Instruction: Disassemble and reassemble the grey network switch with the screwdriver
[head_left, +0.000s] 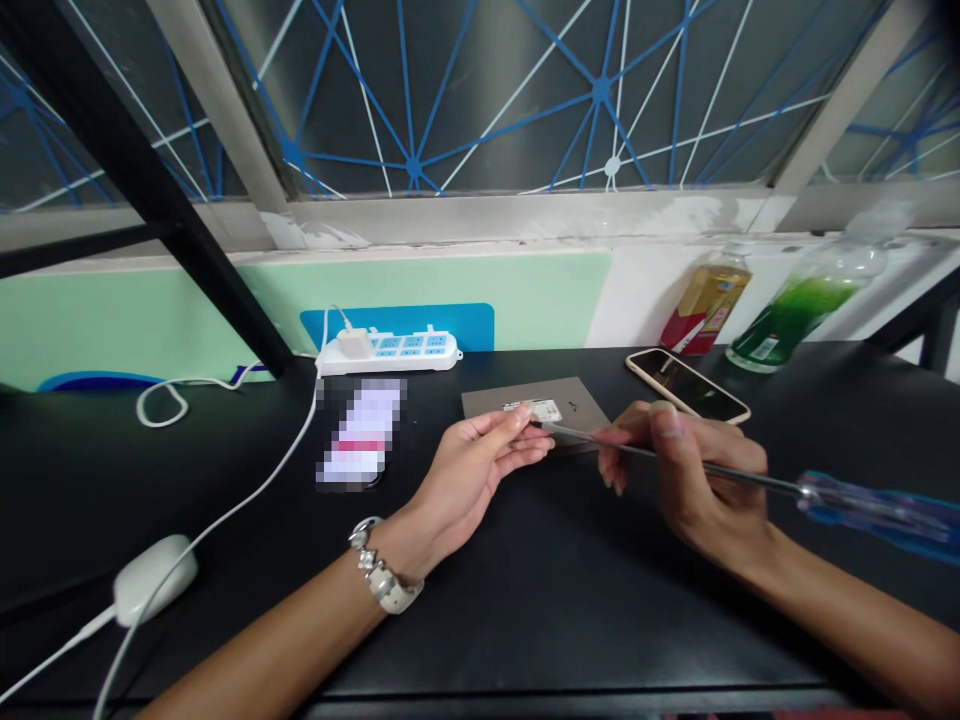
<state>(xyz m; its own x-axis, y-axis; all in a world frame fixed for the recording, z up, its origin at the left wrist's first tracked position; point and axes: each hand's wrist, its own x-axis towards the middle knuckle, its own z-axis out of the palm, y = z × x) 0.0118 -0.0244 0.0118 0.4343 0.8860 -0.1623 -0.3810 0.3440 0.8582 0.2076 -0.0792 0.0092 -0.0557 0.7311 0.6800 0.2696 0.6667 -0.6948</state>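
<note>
My left hand rests on the black desk, its fingertips pinching a small white-labelled part at the front edge of a grey-brown flat plate. My right hand grips the metal shaft of a long screwdriver with a blue translucent handle. The screwdriver tip points left and meets the small part by my left fingertips. A beaded watch sits on my left wrist.
A white power strip with a plugged charger and white cable lies at the back. A blurred-out phone sits left of the plate, another phone right of it. Two bottles stand at the back right. A white adapter lies front left.
</note>
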